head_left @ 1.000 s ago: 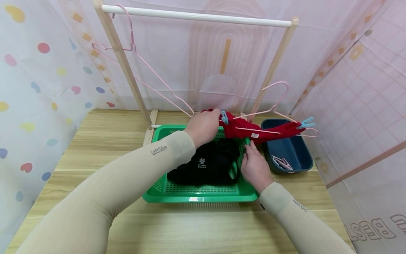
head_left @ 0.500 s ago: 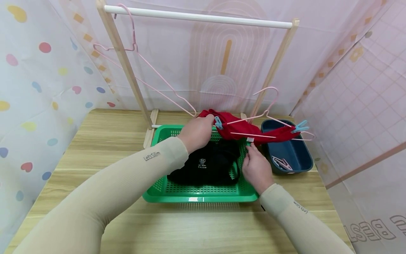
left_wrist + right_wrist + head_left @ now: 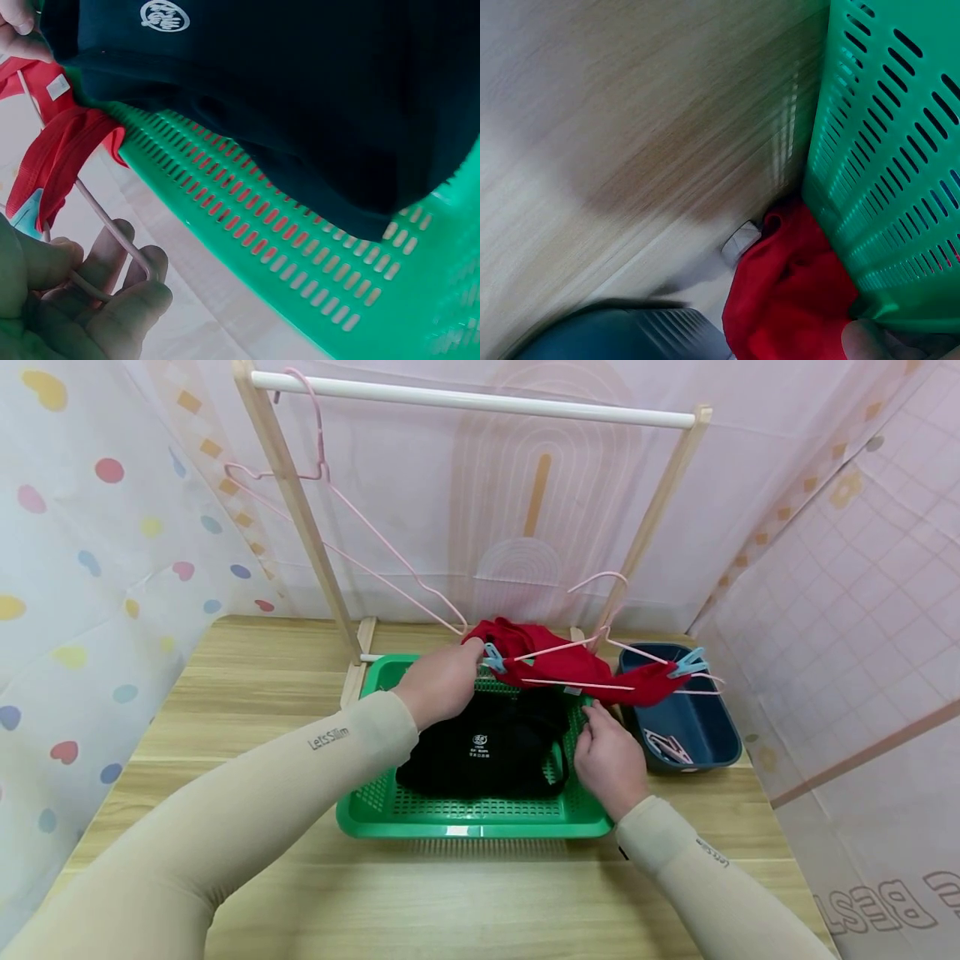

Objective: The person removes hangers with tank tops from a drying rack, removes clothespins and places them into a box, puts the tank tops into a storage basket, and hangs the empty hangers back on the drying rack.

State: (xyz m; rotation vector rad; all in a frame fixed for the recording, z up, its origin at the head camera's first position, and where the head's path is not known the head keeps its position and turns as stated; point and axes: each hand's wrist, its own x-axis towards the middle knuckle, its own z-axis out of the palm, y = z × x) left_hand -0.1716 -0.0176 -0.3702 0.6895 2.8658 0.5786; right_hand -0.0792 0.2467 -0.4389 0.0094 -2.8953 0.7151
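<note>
My left hand [image 3: 442, 685] grips one end of a pink clothes hanger [image 3: 577, 684]; in the left wrist view, its fingers [image 3: 124, 315] curl round the hanger's wire. A red garment [image 3: 645, 685] hangs on it, fixed by light-blue clothespins [image 3: 688, 663] at both sides. Part of the red cloth lies bunched behind the green basket [image 3: 472, 831]. My right hand [image 3: 611, 764] grips that basket's right rim, below the hanger. Inside the basket is a folded black garment [image 3: 480, 768] with a white print. Red cloth [image 3: 787, 300] droops outside the basket in the right wrist view.
A wooden rack with a white rod [image 3: 480, 400] stands at the back. Another pink hanger [image 3: 390, 545] hangs on its left end. To the right, a dark blue bin [image 3: 697, 727] holds pink clothespins [image 3: 667, 747]. Everything stands on a wooden table [image 3: 480, 902].
My left hand has moved left and slightly down, drawing the hanger and red garment left with it. More red cloth shows behind the basket. My right hand has stayed at the basket rim.
</note>
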